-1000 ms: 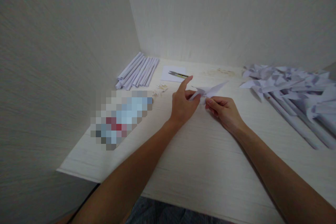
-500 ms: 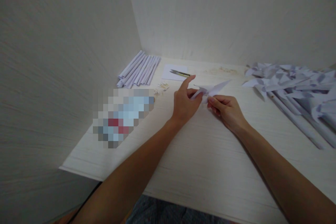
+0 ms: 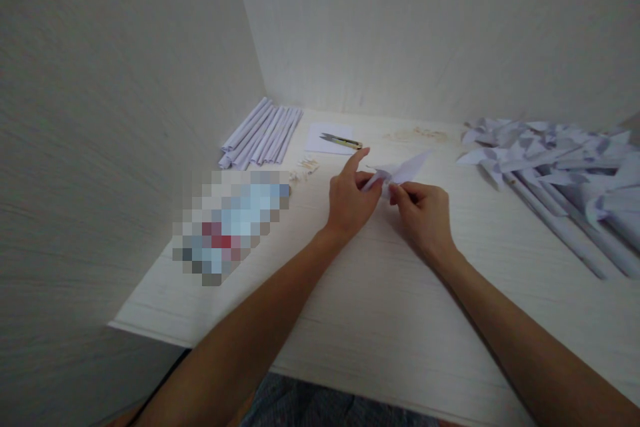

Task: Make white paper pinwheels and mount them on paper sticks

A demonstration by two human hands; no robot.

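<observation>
Mid-fold: small white folded paper piece (image 3: 397, 175) pinched between left hand (image 3: 350, 197) and right hand (image 3: 423, 217) just above pale wooden tabletop (image 3: 380, 307), near centre; next crease likely demands steady fingertip pressure and aligned edges.

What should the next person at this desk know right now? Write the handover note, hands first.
Left hand: pinches the folded paper piece, index finger raised.
Right hand: pinches the same piece at its near end, just above the desk.
Rolled paper tubes lie far left; small cutter rests on a white sheet behind the hands.
Done: a pile of finished pinwheels lies on the right.
Left: the held piece is only partly folded.
</observation>
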